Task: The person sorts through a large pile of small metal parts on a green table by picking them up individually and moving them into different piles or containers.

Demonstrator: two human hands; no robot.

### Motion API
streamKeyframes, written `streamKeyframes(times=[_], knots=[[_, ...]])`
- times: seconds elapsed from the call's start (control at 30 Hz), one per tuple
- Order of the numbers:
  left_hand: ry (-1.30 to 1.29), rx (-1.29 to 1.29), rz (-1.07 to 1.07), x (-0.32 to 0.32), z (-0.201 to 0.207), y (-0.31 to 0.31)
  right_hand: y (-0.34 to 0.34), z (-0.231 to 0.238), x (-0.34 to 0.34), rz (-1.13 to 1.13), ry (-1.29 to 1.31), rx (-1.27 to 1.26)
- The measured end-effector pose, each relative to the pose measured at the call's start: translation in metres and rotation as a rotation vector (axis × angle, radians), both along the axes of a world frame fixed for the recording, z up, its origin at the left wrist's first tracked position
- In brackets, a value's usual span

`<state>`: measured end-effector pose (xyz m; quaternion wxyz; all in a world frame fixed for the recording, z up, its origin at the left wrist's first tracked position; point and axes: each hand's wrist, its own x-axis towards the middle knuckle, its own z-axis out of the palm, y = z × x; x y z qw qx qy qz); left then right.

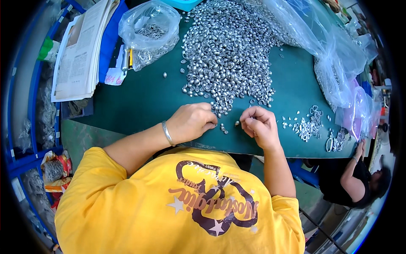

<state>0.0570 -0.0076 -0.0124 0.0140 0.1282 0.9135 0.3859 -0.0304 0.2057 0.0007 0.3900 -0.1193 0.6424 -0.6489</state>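
Observation:
A broad heap of small silver teardrop-shaped metal pieces (pixel 228 51) spreads over the green tabletop, narrowing toward me. At the left of its near tip is my left hand (pixel 192 122), fingers curled together and a silver bangle (pixel 167 133) on the wrist. Whatever those fingertips hold is hidden. My right hand (pixel 261 126) is closed in a pinch to the right of the tip; what it grips is too small to make out. One metal piece (pixel 237 123) shows just beside its fingertips. A few loose pieces (pixel 223 129) lie between my hands.
A clear bag of metal parts (pixel 150 36) and a stack of papers (pixel 82 51) are at the left. Toward the right lie a small pile of silvery parts (pixel 308 127) and large plastic bags (pixel 334 76). Another person (pixel 353 182) works at the far right.

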Motion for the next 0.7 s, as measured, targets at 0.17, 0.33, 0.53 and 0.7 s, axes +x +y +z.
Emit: streamKeyframes(times=[0.17, 0.33, 0.53, 0.7], knots=[[-0.379, 0.490, 0.200, -0.001, 0.009, 0.001, -0.016, -0.002, 0.020, 0.240, 0.966, 0.289], [-0.857, 1.380, 0.219, -0.008, 0.008, -0.012, -0.016, -0.007, 0.021, 0.136, 1.041, 0.309], [0.107, 0.130, 0.052, -0.002, -0.003, 0.011, -0.010, -0.001, 0.018, 0.216, 1.126, 0.282], [0.170, 0.043, 0.027, -0.001, -0.012, 0.016, -0.009, -0.005, 0.027, 0.277, 1.229, 0.364]])
